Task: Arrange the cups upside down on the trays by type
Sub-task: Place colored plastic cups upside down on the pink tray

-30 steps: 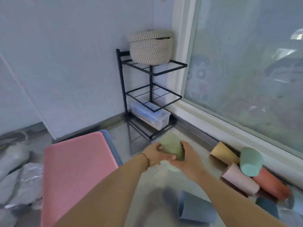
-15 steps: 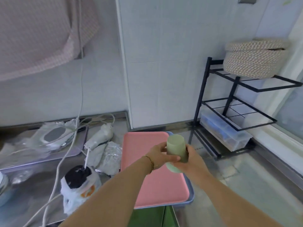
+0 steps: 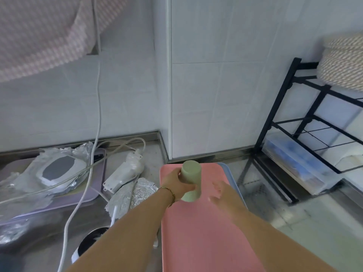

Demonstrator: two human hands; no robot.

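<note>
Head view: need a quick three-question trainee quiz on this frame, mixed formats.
1. True or false: the right hand grips the pale green ribbed plastic cup.
2. The cup is held above which? A) pink rectangular tray B) black wire rack C) woven basket
3. Fill in: the lower tray peeking out beneath the pink one is ____.
Key: 1 false, the left hand grips it; 2 A; 3 blue.

My left grip (image 3: pixel 176 183) and green cup (image 3: pixel 191 177) take the far end of the pink tray (image 3: pixel 196 242); nearer, it lies open. Foil (image 3: pixel 137 193) and cable (image 3: pixel 99 107) clutter the table at its left; the black rack (image 3: pixel 268 122) stands well right.
</note>
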